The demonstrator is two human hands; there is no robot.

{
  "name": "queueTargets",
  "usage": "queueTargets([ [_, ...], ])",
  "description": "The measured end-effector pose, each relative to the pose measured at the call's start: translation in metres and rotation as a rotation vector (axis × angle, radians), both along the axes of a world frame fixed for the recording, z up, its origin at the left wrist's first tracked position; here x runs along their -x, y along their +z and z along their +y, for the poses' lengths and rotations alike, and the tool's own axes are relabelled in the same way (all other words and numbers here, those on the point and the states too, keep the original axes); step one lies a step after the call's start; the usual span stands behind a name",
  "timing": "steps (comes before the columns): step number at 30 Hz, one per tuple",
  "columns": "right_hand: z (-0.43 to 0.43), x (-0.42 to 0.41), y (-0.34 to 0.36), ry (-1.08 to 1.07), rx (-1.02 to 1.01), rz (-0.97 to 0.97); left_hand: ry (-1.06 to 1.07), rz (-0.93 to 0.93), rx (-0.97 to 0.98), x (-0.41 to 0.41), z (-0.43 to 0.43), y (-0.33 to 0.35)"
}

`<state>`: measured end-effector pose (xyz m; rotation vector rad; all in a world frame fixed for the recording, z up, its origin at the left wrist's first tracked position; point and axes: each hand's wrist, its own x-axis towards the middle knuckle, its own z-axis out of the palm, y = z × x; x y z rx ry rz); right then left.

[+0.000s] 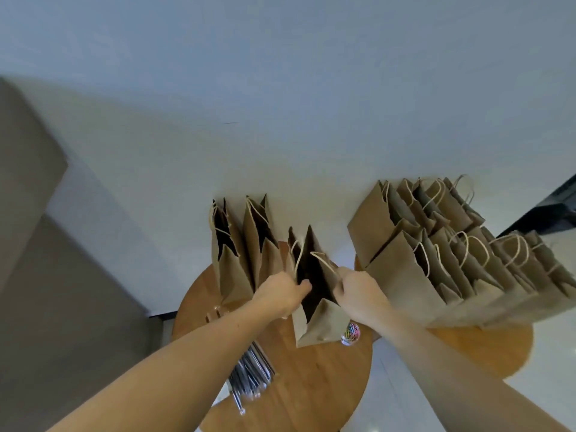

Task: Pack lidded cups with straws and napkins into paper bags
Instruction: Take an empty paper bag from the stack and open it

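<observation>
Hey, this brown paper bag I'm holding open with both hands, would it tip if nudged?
Probably tippy: the brown paper bag stands tall on a narrow base. Likely floppy too: its creased walls part where the left hand and right hand pinch the rim.

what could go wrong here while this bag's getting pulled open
1. The left hand and right hand pull the rim of the middle bag apart; too hard a tug could tear the paper.
2. The cup of coloured clips stands close beside that bag's base, so a shift of the bag could tip it.
3. The next open bag stands close by the left hand and might get knocked over.
</observation>
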<state>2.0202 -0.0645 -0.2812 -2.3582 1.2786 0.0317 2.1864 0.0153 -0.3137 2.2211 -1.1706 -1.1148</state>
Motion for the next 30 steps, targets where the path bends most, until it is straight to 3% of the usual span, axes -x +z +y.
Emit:
queueTargets([
  [6,0.033,0.018,-0.039,0.01,-0.074,0.057,0.05,0.025,-0.169,0.024,0.042,-0.027],
  [15,0.042,0.04,-0.091,0.021,-0.143,0.16,0.261,0.021,-0.241,0.06,0.074,-0.066],
  [20,0.032,0.048,-0.098,0.07,-0.076,0.175,0.341,-0.147,-0.266,0.071,0.068,-0.066],
  [25,0.005,0.071,-0.09,-0.026,-0.059,0.176,0.39,-0.305,-0.305,0.053,0.079,-0.071],
  [30,0.005,0.067,-0.091,0.066,-0.164,0.066,0.392,-0.099,-0.23,0.065,0.084,-0.085],
])
